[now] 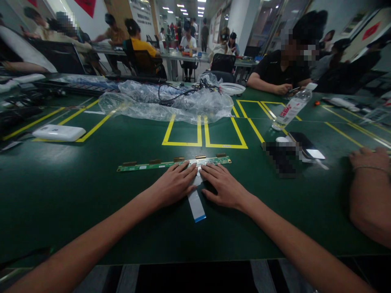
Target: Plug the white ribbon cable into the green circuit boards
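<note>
A long, narrow green circuit board (143, 167) lies across the green table in front of me, with several copper-brown tabs along its far edge. From its middle a white flat ribbon cable (195, 201) runs toward me and ends in a blue strip. My left hand (174, 183) rests with fingers stretched out, fingertips on the board and thumb by the cable. Opposite it, my right hand (227, 185) lies palm down, fingers extended to the board beside the cable. Both sets of fingers partly hide where cable and board meet.
Crumpled clear plastic wrap (183, 103) with black cables lies behind the board. A white device (59, 132) sits at left. On the right are a water bottle (295, 106), a phone (302, 144) and another person's arm (371, 191). Yellow tape (183, 143) marks the table.
</note>
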Demonstrator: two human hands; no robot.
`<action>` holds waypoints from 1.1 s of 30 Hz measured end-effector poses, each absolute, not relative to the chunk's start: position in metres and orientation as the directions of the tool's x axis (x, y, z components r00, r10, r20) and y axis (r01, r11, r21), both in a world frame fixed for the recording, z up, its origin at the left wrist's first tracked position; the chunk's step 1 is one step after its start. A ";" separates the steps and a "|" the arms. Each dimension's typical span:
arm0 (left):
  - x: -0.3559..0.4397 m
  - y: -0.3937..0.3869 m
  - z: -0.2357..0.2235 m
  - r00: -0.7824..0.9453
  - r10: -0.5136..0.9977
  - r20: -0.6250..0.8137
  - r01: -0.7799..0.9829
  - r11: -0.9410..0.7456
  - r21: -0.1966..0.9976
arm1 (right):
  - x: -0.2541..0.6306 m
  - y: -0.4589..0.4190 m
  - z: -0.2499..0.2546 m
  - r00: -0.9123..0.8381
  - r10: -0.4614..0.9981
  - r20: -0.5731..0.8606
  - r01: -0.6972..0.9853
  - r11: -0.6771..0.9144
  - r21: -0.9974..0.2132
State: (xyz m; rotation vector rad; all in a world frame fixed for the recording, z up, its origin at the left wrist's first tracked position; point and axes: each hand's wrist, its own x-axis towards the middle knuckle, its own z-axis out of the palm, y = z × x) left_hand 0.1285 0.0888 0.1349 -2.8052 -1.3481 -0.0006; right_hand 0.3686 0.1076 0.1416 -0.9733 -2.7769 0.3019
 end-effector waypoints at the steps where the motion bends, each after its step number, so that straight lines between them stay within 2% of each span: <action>1: 0.129 0.088 0.135 0.630 0.776 0.012 0.776 -0.630 -0.031 | 0.368 0.107 0.142 -0.767 0.634 0.105 0.596 0.763 -0.250; 13: 0.126 0.095 0.136 0.629 0.774 0.074 0.777 -0.626 -0.062 | 0.373 0.122 0.134 -0.736 0.670 0.099 0.641 0.736 -0.217; 18: 0.126 0.095 0.139 0.619 0.781 0.078 0.785 -0.617 -0.049 | 0.373 0.123 0.139 -0.735 0.670 0.104 0.634 0.733 -0.248; 27: 0.117 0.091 0.144 0.710 0.702 0.048 0.704 -0.710 -0.028 | 0.377 0.116 0.149 -0.735 0.662 0.149 0.628 0.747 -0.217; 33: 0.120 0.090 0.140 0.673 0.737 0.061 0.739 -0.670 -0.065 | 0.380 0.125 0.138 -0.765 0.638 0.092 0.595 0.754 -0.278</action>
